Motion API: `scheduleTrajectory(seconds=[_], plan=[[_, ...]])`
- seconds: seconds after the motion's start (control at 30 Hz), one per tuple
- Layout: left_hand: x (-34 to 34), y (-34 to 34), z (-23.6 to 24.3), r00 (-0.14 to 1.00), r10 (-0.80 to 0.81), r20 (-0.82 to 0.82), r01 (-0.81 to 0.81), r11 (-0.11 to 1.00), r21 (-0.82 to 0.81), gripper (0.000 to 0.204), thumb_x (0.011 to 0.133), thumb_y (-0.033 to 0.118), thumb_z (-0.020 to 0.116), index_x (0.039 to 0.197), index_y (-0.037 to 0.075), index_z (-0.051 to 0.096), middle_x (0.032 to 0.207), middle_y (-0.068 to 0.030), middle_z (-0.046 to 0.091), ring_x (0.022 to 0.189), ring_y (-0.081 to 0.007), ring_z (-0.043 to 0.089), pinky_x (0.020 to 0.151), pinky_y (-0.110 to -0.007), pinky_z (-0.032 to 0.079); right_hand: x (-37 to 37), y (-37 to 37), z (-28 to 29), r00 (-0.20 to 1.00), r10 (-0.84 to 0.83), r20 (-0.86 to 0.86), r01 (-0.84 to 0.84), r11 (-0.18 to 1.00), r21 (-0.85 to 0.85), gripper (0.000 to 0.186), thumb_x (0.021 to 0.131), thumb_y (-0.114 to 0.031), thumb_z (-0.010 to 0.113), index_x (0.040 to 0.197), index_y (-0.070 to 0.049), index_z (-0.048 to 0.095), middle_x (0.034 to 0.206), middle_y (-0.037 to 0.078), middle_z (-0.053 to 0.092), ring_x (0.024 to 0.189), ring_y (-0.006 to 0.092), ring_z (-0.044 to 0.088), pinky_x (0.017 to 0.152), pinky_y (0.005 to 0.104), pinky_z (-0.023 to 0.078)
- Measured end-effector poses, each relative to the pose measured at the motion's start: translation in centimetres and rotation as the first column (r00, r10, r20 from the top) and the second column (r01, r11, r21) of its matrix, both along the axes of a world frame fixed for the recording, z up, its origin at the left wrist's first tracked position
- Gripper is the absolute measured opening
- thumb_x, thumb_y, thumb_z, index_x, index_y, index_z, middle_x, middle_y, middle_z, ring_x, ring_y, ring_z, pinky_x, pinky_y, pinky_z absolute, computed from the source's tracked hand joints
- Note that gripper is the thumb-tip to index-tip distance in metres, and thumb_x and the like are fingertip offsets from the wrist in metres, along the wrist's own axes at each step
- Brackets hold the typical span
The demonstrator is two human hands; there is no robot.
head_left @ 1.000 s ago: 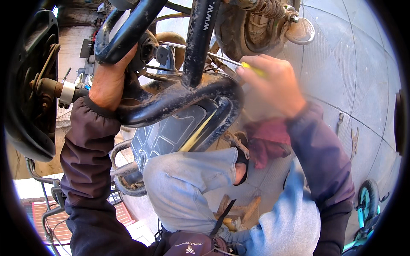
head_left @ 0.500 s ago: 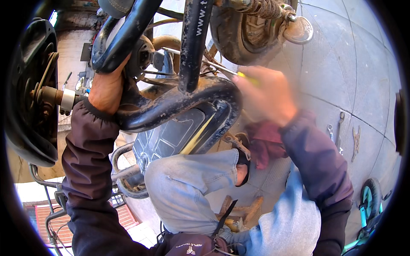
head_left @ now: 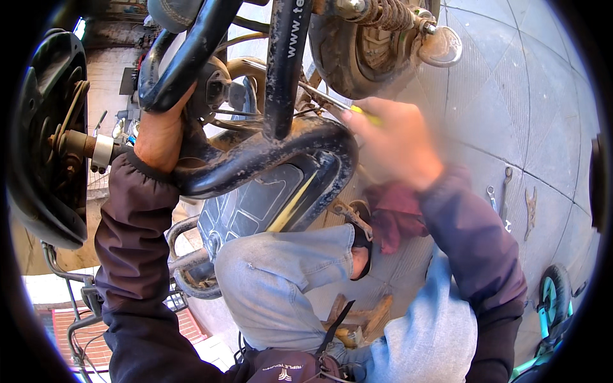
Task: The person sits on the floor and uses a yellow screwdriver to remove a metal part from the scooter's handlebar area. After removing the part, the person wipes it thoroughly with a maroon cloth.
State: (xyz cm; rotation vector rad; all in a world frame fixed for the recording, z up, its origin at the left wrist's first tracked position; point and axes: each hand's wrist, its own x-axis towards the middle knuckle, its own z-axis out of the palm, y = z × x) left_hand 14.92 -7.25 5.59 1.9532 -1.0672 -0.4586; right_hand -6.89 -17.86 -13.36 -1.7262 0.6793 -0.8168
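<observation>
A screwdriver (head_left: pixel 332 101) with a yellow handle is gripped in my right hand (head_left: pixel 399 137), which is partly blurred. Its metal shaft points left, toward the cables and rusty parts behind the upright black tube (head_left: pixel 281 70) of a vehicle frame. My left hand (head_left: pixel 158 142) reaches up behind the bent black tube (head_left: pixel 191 70) at the left. Its fingers are hidden there, near a round dark housing (head_left: pixel 216 86). Below both hands curves a scuffed, dirty lower tube (head_left: pixel 262 153) of the same frame.
A dusty wheel (head_left: pixel 351 57) with a rusty spring (head_left: pixel 380 14) stands at the upper right. Wrenches (head_left: pixel 506 191) and pliers (head_left: pixel 530 210) lie on the grey tiled floor. A maroon cloth (head_left: pixel 397 214) rests near my foot. At the left hangs a black seat (head_left: pixel 48 140).
My right hand and the screwdriver have shifted slightly, and more of the yellow handle shows. The frame and wheel sit a little further left in view. My left hand stays behind the tube.
</observation>
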Motion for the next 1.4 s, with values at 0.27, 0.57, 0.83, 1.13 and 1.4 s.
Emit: scheduleTrajectory(seconds=[0.27, 0.57, 0.83, 1.13, 1.4], plan=[[-0.7, 0.1, 0.3, 0.998, 0.030, 0.053, -0.033, 0.998, 0.048, 0.038, 0.089, 0.019, 0.066, 0.122, 0.004, 0.054, 0.106, -0.0063, 0.063, 0.094, -0.0160, 0.060, 0.083, -0.030, 0.048, -1.1, 0.0, 1.0, 0.991, 0.136, 0.004, -0.135, 0.977, 0.166, 0.037, 0.087, -0.031, 0.063, 0.101, 0.003, 0.067, 0.074, 0.021, 0.065, 0.067, 0.0279, 0.065, 0.068, 0.0357, 0.050], [-0.7, -0.2, 0.4, 0.998, -0.059, -0.032, 0.064, 0.984, 0.165, 0.038, 0.082, 0.014, 0.073, 0.117, 0.004, 0.061, 0.104, -0.0049, 0.066, 0.096, -0.0135, 0.061, 0.085, -0.027, 0.047, -2.4, 0.3, 0.8, 0.984, 0.164, -0.068, -0.130, 0.928, 0.349, 0.037, 0.087, -0.029, 0.062, 0.096, 0.006, 0.067, 0.074, 0.018, 0.066, 0.069, 0.0195, 0.063, 0.068, 0.0347, 0.049], [-1.4, -0.5, 0.6, 0.992, -0.102, -0.069, 0.115, 0.968, 0.225, 0.037, 0.080, 0.013, 0.074, 0.113, 0.001, 0.063, 0.101, -0.0065, 0.067, 0.091, -0.0138, 0.062, 0.084, -0.027, 0.048, -5.4, 0.9, 1.8, 0.977, 0.204, -0.065, -0.125, 0.791, 0.598, 0.035, 0.090, -0.029, 0.063, 0.096, 0.006, 0.066, 0.069, 0.003, 0.058, 0.060, 0.0084, 0.052, 0.056, 0.0252, 0.043], [-0.8, -0.3, 0.2, 0.981, -0.178, -0.072, 0.188, 0.968, 0.165, 0.040, 0.076, 0.007, 0.074, 0.114, 0.000, 0.062, 0.103, -0.0071, 0.066, 0.092, -0.0147, 0.062, 0.083, -0.028, 0.049, -5.7, 0.4, 3.1, 0.991, 0.089, 0.100, -0.128, 0.419, 0.899, 0.022, 0.088, -0.025, 0.067, 0.086, -0.008, 0.054, 0.066, -0.002, 0.052, 0.049, 0.0082, 0.053, 0.042, 0.0234, 0.046], [0.6, 0.1, 0.0, 0.978, -0.202, 0.044, 0.188, 0.958, 0.218, 0.047, 0.070, 0.004, 0.077, 0.114, -0.001, 0.061, 0.103, -0.0073, 0.065, 0.094, -0.0168, 0.059, 0.086, -0.029, 0.046, -7.9, 2.7, 7.3, 0.921, 0.329, -0.207, -0.086, 0.692, 0.716, 0.021, 0.090, -0.023, 0.062, 0.087, -0.003, 0.056, 0.064, 0.000, 0.052, 0.049, 0.0080, 0.050, 0.043, 0.0233, 0.041]])
